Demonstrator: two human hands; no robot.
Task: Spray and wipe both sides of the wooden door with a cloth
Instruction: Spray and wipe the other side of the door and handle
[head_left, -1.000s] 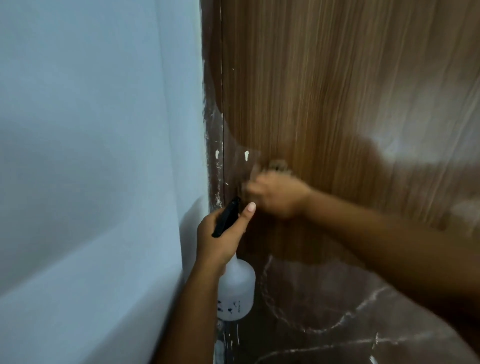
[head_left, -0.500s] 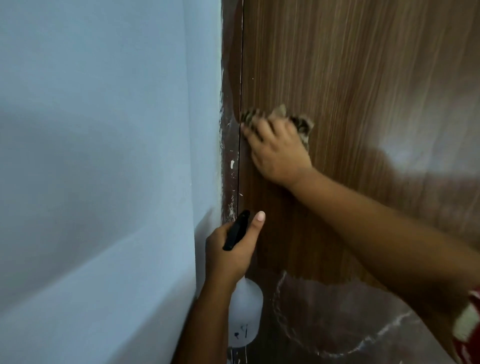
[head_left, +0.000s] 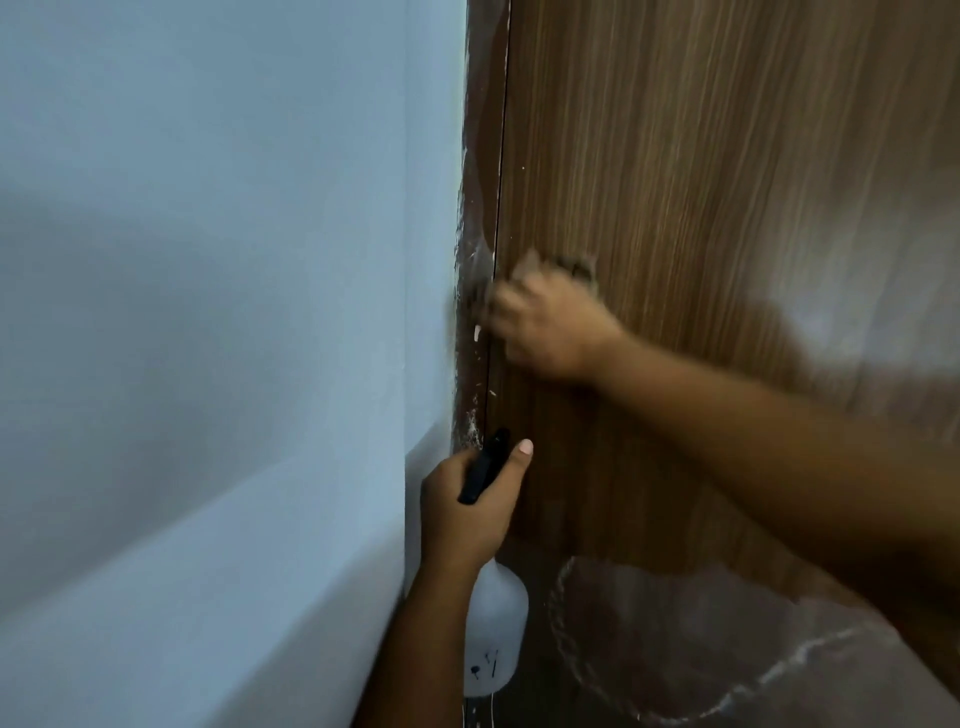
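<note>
The right hand (head_left: 550, 322) pressed a bunched cloth (head_left: 558, 265) – soft, best gripped wadded – on the door (head_left: 701, 208) near its left edge. The left hand (head_left: 467, 512) gripped the bottle (head_left: 493, 639) – probably light – by its neck.

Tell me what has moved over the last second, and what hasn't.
The right hand with the cloth went up the door along its left edge, then came partway back down; it is blurred with motion now. Nothing was picked up or let go. The left hand keeps its grip on the spray bottle, held low by the door frame, not spraying as far as I can tell.
</note>
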